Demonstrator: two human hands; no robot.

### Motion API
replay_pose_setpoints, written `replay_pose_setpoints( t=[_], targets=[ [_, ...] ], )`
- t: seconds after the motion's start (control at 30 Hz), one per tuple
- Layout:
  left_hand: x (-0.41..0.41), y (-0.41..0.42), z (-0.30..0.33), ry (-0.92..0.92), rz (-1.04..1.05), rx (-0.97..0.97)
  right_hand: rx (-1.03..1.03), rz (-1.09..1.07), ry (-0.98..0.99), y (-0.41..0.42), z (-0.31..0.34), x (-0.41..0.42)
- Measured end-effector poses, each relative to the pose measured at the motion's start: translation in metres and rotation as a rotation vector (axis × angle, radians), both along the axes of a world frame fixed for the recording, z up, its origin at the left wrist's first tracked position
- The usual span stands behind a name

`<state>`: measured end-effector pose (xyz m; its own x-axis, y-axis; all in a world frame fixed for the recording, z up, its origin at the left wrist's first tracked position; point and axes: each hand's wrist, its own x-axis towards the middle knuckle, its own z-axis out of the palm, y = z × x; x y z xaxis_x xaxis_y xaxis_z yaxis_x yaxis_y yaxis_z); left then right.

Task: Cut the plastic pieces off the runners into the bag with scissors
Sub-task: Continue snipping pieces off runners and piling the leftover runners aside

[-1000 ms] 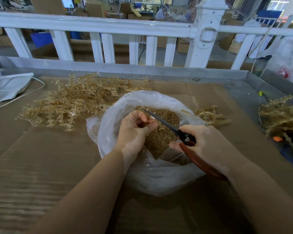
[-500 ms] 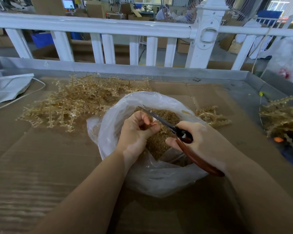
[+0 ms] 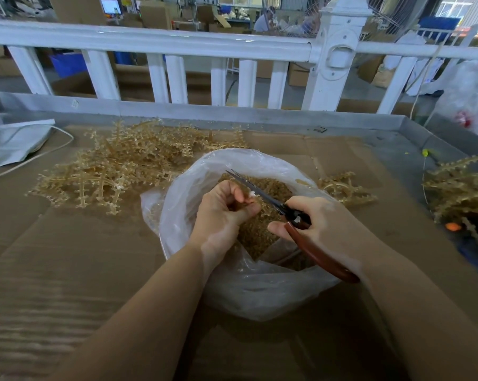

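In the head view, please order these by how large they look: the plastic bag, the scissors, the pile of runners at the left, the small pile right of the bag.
1. Bag, though the left pile looks close in spread, so this is unsure.
2. Left pile.
3. Scissors.
4. Small pile, close to the scissors.

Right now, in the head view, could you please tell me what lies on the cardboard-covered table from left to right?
Grey folded bag → big heap of tan plastic runners → clear plastic bag of cut pieces → small tan runner cluster → tan runner pile at the right edge.
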<state>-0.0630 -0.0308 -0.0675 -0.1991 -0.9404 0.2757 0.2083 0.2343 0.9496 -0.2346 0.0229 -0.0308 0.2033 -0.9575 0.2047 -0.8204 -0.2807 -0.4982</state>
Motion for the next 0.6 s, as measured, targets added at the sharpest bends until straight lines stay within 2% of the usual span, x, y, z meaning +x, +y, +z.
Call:
replay_pose_setpoints(
  t=[0.23, 0.4, 0.6],
  targets=[
    [0.0003, -0.0002, 0.0004, 0.013, 0.023, -0.002, -0.044, -0.021, -0.004, 0.0009, -0.0042, 0.0011],
    [0.0009, -0.0002, -0.0013, 0.142, 0.092, 0.16, -0.023, -0.041, -0.019, 0.0029, -0.0077, 0.0009],
    [0.001, -0.0023, -0.0023, 0.052, 0.203, 0.124, -0.032, -0.07, -0.054, 0.0051, -0.0071, -0.0011]
  ],
)
